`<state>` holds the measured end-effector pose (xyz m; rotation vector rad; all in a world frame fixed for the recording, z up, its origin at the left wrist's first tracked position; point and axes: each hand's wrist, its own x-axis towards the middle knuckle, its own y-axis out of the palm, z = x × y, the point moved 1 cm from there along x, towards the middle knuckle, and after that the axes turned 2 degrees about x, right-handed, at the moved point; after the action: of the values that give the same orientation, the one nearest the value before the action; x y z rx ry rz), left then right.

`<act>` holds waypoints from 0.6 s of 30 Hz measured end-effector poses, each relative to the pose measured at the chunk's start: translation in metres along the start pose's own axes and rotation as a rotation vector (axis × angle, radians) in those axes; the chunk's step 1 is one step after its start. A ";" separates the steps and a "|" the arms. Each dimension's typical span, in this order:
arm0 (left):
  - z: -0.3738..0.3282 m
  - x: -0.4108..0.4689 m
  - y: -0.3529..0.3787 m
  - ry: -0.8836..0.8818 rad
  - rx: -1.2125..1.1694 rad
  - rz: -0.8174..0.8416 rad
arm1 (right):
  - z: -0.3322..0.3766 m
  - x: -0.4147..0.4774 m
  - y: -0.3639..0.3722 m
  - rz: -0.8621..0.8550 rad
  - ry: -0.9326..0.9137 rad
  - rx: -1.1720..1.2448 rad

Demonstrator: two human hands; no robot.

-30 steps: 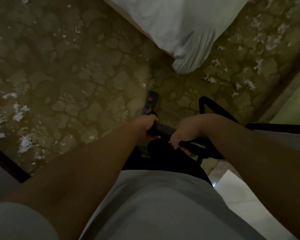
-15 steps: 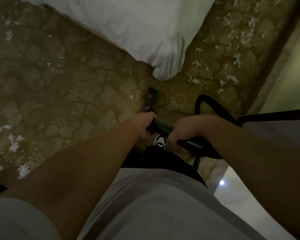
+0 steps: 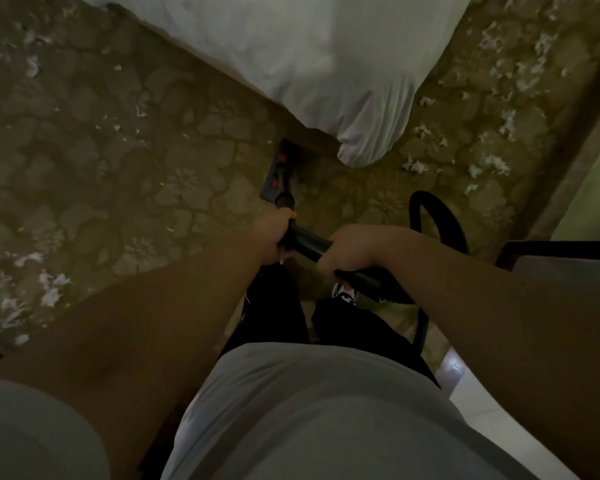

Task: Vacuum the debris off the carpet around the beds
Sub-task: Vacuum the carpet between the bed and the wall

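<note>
Both hands grip the black vacuum wand (image 3: pixel 307 244). My left hand (image 3: pixel 274 237) is wrapped around it further down, my right hand (image 3: pixel 352 249) nearer my body. The dark floor head (image 3: pixel 280 171), with red marks on top, rests on the patterned olive carpet (image 3: pixel 125 174) just left of the bed's white-sheeted corner (image 3: pixel 364 136). White scraps of debris (image 3: pixel 492 164) lie thick on the carpet right of the bed corner. More debris (image 3: pixel 45 289) is scattered at the left. The black hose (image 3: pixel 440 220) loops up to the right of my right hand.
A dark-framed piece of furniture (image 3: pixel 561 247) stands at the right edge. Pale tiled floor (image 3: pixel 482 407) begins at the lower right. A wall or skirting (image 3: pixel 568 133) runs along the right of the carpet. My shoe (image 3: pixel 343 294) shows below the wand.
The view has moved towards the bed, whose corner now sits lower and larger in frame. The floor head has advanced close to that corner. Both hands keep their grip.
</note>
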<state>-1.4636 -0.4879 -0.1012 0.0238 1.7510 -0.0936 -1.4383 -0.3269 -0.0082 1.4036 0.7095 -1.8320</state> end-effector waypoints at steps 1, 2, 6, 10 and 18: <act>-0.009 0.002 -0.008 0.001 -0.009 0.007 | 0.012 0.004 -0.001 -0.010 -0.007 -0.023; -0.019 0.005 -0.016 0.011 -0.010 0.014 | 0.023 0.008 -0.003 -0.022 -0.010 -0.042; -0.059 0.014 -0.046 0.038 0.019 0.029 | 0.065 0.031 -0.015 -0.074 0.000 -0.039; -0.095 0.027 -0.069 0.032 0.084 0.000 | 0.097 0.050 -0.027 -0.087 0.003 0.023; -0.129 0.052 -0.083 -0.018 0.205 -0.077 | 0.127 0.071 -0.032 -0.170 0.022 0.039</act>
<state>-1.6054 -0.5627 -0.1249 0.1050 1.7182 -0.3281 -1.5481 -0.4213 -0.0441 1.4273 0.8301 -1.9732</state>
